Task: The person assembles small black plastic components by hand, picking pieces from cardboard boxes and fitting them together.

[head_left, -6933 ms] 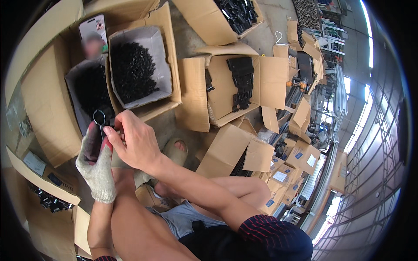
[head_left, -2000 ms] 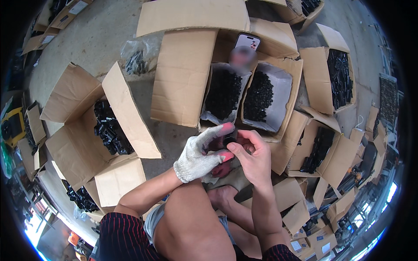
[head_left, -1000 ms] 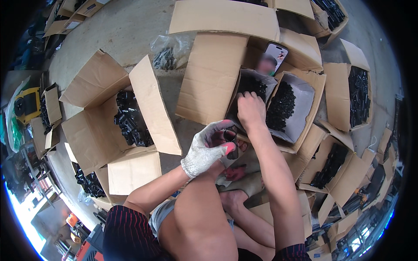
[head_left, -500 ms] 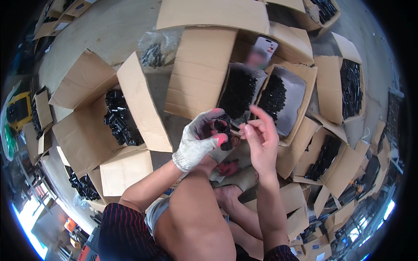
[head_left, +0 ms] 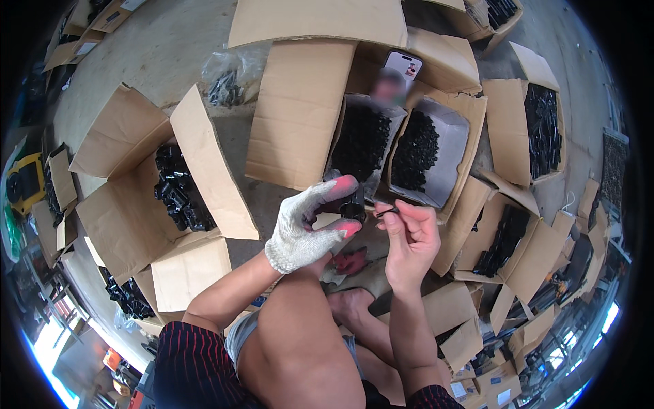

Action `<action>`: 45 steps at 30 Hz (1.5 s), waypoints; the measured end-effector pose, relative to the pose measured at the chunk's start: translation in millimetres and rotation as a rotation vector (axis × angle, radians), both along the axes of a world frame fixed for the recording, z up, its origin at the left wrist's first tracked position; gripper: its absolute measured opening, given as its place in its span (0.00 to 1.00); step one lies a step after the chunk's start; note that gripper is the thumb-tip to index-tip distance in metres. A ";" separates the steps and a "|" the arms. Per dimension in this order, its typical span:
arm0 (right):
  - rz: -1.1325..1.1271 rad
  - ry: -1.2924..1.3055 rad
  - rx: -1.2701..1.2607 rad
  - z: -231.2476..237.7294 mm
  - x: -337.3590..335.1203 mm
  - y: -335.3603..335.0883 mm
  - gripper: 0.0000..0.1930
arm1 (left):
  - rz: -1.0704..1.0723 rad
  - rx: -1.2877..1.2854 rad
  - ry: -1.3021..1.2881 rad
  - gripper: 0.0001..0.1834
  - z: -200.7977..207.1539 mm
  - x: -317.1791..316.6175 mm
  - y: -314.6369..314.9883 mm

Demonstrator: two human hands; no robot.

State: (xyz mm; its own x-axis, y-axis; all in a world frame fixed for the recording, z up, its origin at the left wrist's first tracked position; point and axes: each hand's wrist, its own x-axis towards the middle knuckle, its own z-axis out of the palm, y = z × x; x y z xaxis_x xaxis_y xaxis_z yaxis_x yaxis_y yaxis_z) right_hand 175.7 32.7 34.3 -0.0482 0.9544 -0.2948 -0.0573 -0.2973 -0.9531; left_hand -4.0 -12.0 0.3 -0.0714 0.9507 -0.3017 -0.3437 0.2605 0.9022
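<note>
My left hand [head_left: 310,221], in a white knit glove with pink fingertips, grips a black tubular plastic part [head_left: 352,208] between thumb and fingers. Just to its right, my bare right hand [head_left: 411,238] pinches a small thin black piece [head_left: 387,212], its tip pointing at the tubular part with a narrow gap between them. Beyond the hands stand two grey trays side by side in an open carton. Small black pieces fill the left tray [head_left: 334,158]; the right tray [head_left: 452,146] has a heap of them [head_left: 415,151] along its left side.
A phone [head_left: 403,67] leans at the back of the carton. On the left, an open cardboard box [head_left: 122,218] holds black tubular parts [head_left: 178,191]. More boxes of long black parts [head_left: 543,129] stand at the right. A clear plastic bag [head_left: 235,71] lies on the floor.
The tubular part has turned in my left hand, so its round opening no longer faces me. My right fingers have closed in, and the small black piece now shows. The view has shifted slightly.
</note>
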 end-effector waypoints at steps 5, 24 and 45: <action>-0.072 -0.033 0.078 -12.1 -3.1 -11.8 0.10 | -0.043 0.228 0.181 0.34 -0.4 -3.0 0.6; -0.087 0.065 0.176 -8.3 -9.3 -14.3 0.11 | -0.048 0.314 0.139 0.36 2.5 2.2 6.4; 0.328 -0.556 0.287 -11.6 -13.3 -11.4 0.28 | 0.166 -0.255 0.040 0.36 27.7 28.2 26.7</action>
State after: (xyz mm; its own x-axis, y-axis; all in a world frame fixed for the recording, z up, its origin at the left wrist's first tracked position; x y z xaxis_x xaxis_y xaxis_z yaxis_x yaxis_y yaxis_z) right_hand 162.4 21.3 22.7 -0.2619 0.9601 -0.0983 0.5105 0.0513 -0.8584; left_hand 24.2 14.7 28.0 -0.2359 0.8189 -0.5233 -0.3663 0.4239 0.8284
